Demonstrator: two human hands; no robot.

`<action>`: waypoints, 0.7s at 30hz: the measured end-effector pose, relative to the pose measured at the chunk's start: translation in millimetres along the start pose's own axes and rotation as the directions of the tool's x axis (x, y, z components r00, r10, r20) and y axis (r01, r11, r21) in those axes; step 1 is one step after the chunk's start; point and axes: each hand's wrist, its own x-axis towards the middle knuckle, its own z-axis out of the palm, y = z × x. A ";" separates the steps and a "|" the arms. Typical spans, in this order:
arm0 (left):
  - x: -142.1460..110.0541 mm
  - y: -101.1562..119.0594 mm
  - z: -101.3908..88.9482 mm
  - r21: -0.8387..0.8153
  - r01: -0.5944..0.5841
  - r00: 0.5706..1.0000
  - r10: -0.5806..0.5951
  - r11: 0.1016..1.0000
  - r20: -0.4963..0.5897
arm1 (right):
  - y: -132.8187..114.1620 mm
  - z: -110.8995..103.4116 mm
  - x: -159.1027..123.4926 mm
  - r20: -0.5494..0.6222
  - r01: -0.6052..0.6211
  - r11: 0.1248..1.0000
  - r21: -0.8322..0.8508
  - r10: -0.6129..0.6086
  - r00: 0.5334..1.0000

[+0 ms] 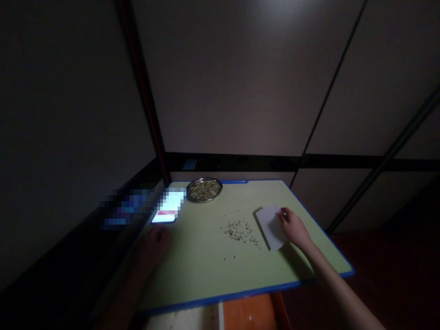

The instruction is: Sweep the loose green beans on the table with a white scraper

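My right hand [294,227] pinches the right edge of a white sheet of card or paper [271,228], which is tilted just over the table. Left of the sheet, small dark seeds or grains [238,230] lie scattered on the pale green tabletop [202,266]. My left hand [158,240] rests in shadow by the table's left side, fingers curled in, with nothing visible in them. Just beyond it lies a lit phone [169,206], its screen blurred out. A round metal plate [205,200] with many greenish grains spread in it stands at the far left of the table.
A blue rim [240,293] edges the table. Below its front edge shows an orange object [248,314] beside a pale board [187,319]. Panelled walls [227,91] stand behind and to the left, with a dark strip [240,162] along the back wall.
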 end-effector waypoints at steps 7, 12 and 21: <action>2.6 -7.9 4.7 -0.001 -0.022 1.000 0.022 1.000 0.019 | -38.4 2.9 -7.7 0.016 0.029 0.996 -0.089 -0.027 0.999; 2.8 -6.7 5.1 0.008 -0.012 1.000 0.012 1.000 0.010 | -48.7 5.4 -11.4 0.011 0.021 0.986 -0.164 -0.020 1.000; 1.4 -4.3 3.9 -0.016 -0.004 1.000 0.004 1.000 0.013 | -57.3 9.2 -13.8 0.035 0.012 0.976 -0.219 -0.005 0.999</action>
